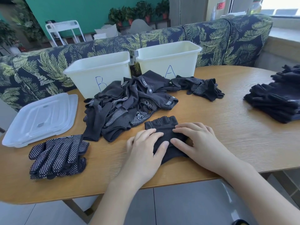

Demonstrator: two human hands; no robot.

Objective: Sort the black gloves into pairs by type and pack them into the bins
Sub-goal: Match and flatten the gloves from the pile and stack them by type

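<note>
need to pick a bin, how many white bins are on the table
2: bin B stands at the table's far edge, left of bin A. Both sit behind the glove pile.

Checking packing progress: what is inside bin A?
Bin A shows only bare pale inner walls near its rim. Its front wall hides the bottom, so gloves lying low inside cannot be ruled out.

Black fingerless glove (162,125) flat near the front edge, messy glove pile (123,103) before white bins B (97,70) and A (168,54).
</note>
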